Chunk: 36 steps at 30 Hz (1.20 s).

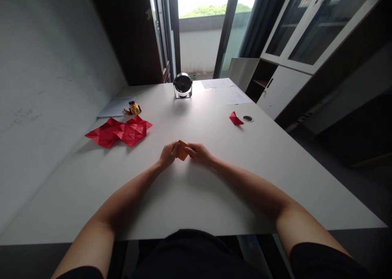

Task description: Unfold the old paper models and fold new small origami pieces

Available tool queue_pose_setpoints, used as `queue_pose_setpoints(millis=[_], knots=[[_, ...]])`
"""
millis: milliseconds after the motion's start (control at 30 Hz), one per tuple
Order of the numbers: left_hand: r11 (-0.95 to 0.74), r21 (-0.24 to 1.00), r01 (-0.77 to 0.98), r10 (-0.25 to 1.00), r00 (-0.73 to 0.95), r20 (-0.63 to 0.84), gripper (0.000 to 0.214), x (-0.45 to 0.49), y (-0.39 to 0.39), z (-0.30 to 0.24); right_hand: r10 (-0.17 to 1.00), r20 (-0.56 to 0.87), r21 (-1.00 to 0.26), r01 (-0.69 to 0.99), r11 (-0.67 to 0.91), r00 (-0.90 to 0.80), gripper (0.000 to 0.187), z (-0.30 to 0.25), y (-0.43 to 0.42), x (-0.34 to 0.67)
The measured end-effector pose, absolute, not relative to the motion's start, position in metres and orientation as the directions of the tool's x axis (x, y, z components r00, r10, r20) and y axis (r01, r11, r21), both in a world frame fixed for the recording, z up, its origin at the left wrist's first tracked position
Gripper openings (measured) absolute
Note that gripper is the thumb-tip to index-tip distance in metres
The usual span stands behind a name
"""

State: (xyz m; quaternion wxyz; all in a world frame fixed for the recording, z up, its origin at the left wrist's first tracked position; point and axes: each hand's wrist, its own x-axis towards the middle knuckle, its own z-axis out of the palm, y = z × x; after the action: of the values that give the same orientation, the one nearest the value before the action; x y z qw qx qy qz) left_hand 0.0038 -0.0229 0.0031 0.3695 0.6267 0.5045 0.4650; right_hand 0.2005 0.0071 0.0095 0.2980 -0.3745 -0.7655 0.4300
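Observation:
A small folded orange paper [183,151] sits just above the white table [196,197] at its middle. My left hand [168,153] pinches its left side with curled fingers. My right hand [198,153] pinches its right side the same way. Both forearms rest along the tabletop and reach in from the near edge.
A creased red paper sheet [121,131] lies at the left. A small folded red piece [235,118] lies at the right beside a round cable hole [248,118]. A small round fan [183,85], a yellow toy [134,108] and white papers [228,92] sit farther back.

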Motion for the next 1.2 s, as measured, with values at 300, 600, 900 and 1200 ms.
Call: queue_pose_setpoints(millis=[300,600,900,1200], knots=[[-0.206,0.958,0.200,0.978,0.019,0.206,0.047,0.006,-0.023,0.005,0.805,0.109,-0.903,0.281,0.325,-0.583,0.041,0.005,0.011,0.202],[-0.233,0.957,0.175,0.972,0.043,0.229,0.051,0.001,-0.019,0.009,0.782,0.116,-0.922,0.226,0.314,-0.612,0.042,0.009,0.006,0.201],[-0.101,0.995,-0.017,0.990,-0.096,0.099,0.041,0.000,-0.011,0.002,0.801,0.271,-0.959,-0.082,0.270,-0.534,0.025,0.006,0.011,0.201],[-0.077,0.996,0.034,0.995,0.066,0.075,0.042,0.002,-0.017,0.006,0.751,0.325,-0.898,0.062,0.436,-0.575,0.016,0.005,0.007,0.199]])
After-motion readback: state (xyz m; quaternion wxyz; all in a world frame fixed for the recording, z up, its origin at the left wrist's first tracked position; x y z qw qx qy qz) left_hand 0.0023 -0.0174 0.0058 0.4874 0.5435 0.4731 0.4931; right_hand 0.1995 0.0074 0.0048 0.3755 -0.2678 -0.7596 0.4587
